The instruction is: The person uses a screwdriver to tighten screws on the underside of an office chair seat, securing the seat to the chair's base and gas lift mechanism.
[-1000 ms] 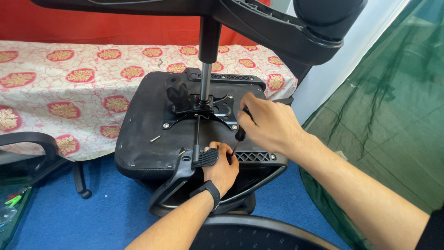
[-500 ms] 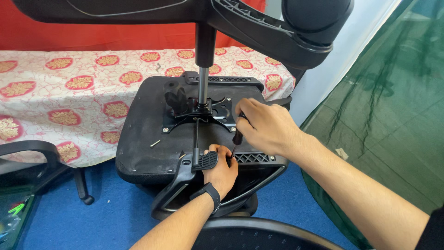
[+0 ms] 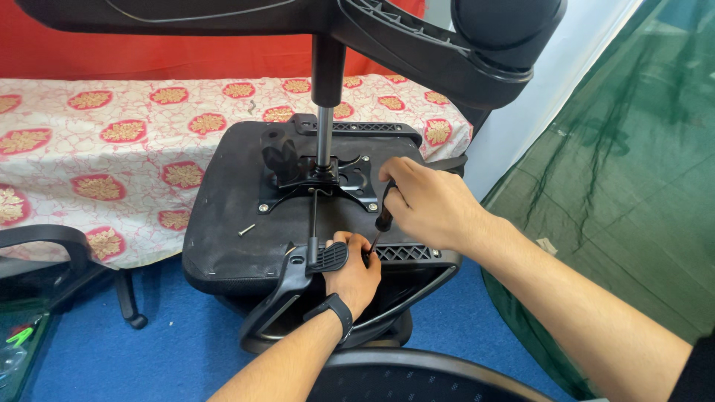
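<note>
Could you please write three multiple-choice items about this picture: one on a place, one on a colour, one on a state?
1. Where does the loose screw lie?
A. on the upturned chair seat
B. on the blue floor
C. on the patterned cloth

2. What colour is the floor?
A. grey
B. blue
C. brown

3. How is the screwdriver held?
A. it lies on the seat
B. the left hand grips it
C. the right hand grips its handle

Answers: 1 A, it rests on the black underside, left of the metal plate. 2 B, blue carpet shows under the chair. 3 C, right fingers wrap the handle, tip pointing down.
</note>
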